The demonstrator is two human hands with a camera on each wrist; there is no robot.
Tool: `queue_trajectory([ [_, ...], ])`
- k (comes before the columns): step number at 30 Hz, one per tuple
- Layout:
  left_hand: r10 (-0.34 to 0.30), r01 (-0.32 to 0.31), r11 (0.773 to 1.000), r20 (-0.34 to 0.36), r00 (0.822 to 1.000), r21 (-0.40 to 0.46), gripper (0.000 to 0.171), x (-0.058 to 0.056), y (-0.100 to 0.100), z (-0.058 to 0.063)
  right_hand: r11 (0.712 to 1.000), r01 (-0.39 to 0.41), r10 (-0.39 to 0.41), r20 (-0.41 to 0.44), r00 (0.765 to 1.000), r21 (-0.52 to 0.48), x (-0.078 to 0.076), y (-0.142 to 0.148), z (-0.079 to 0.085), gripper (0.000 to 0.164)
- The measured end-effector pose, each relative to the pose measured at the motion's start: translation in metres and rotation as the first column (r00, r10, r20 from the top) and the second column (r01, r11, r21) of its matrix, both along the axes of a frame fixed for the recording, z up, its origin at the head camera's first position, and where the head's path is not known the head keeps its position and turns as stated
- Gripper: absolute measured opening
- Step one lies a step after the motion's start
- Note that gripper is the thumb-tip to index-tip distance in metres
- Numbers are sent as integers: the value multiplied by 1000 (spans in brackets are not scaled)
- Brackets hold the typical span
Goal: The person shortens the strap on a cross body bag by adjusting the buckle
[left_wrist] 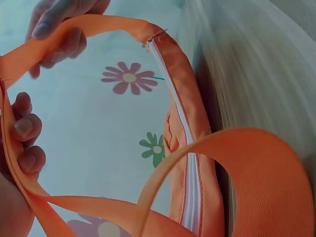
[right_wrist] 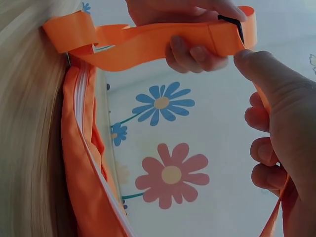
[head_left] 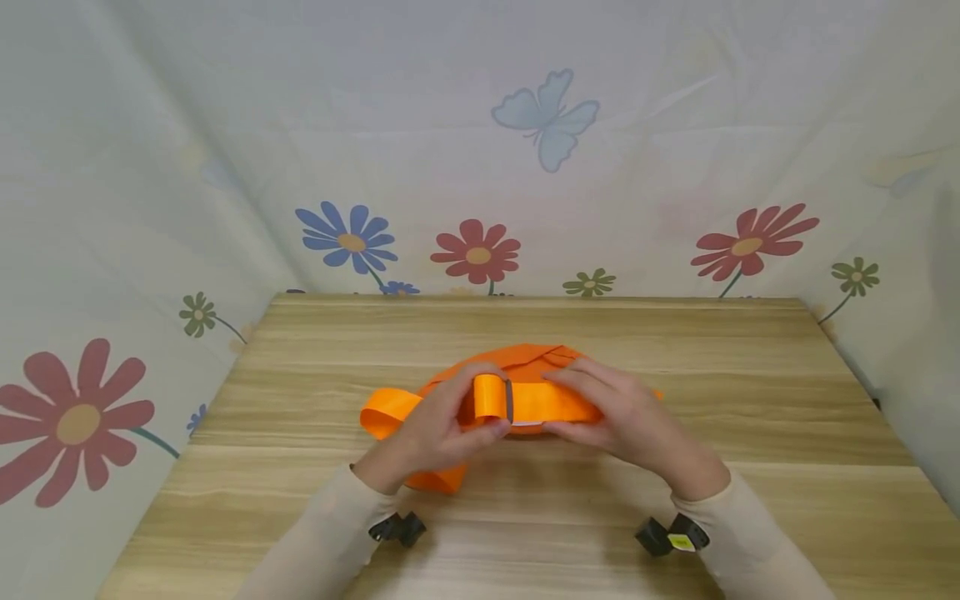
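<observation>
An orange waist bag (head_left: 525,357) lies on the table, its white zipper (left_wrist: 193,182) showing in the left wrist view. Above it, both hands hold the orange strap (head_left: 551,402) stretched between them. My left hand (head_left: 450,425) grips the strap just left of a dark slider buckle (head_left: 510,402), where the webbing bends into a small loop. My right hand (head_left: 630,417) pinches the strap to the right of that buckle, thumb below and fingers above. In the right wrist view, the right thumb (right_wrist: 266,74) lies close to the buckle.
A loose strap loop (head_left: 390,408) sticks out left of the left hand. The wood-grain table (head_left: 525,533) meets a flower-printed cloth (head_left: 637,183) at its back edge, and more cloth hangs at both sides. Each wrist carries a small black camera.
</observation>
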State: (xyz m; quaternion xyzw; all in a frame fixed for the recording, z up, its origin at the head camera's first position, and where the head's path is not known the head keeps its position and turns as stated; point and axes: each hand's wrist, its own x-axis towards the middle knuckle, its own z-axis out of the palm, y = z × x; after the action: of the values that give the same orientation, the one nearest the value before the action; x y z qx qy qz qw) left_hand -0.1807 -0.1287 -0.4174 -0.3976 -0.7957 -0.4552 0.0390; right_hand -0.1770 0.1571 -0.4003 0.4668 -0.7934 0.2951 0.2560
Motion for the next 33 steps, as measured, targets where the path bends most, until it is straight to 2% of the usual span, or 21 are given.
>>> queue_trajectory([
  [4, -9, 9, 1000, -8, 1000, 23, 52, -2, -5, -3, 1000, 8, -8, -28, 1000, 2, -2, 4, -1, 53],
  [10, -30, 26, 999, 93, 995, 45, 62, -4, -6, -4, 1000, -21, 20, -23, 1000, -22, -3, 2, -1, 51],
  [13, -47, 41, 998, 110, 993, 55, 63, -4, -6, -3, 999, -29, 29, -12, 1000, -25, -3, 2, -2, 50],
  [20, -70, 65, 997, 103, 992, 44, 65, -4, -3, -3, 998, -62, 63, 7, 998, -26, -2, -2, -4, 44],
  [26, -55, 54, 998, 79, 995, 13, 68, -3, 0, -3, 996, -74, 76, 38, 996, -49, 0, -6, -5, 45],
  [30, -38, 39, 999, 61, 997, -14, 68, -2, 2, 1, 996, -74, 76, 44, 996, -49, 1, -9, -5, 47],
  [33, -36, 37, 999, 23, 999, -35, 67, -1, 3, 5, 996, -74, 76, 37, 996, -52, 1, -11, -5, 49],
])
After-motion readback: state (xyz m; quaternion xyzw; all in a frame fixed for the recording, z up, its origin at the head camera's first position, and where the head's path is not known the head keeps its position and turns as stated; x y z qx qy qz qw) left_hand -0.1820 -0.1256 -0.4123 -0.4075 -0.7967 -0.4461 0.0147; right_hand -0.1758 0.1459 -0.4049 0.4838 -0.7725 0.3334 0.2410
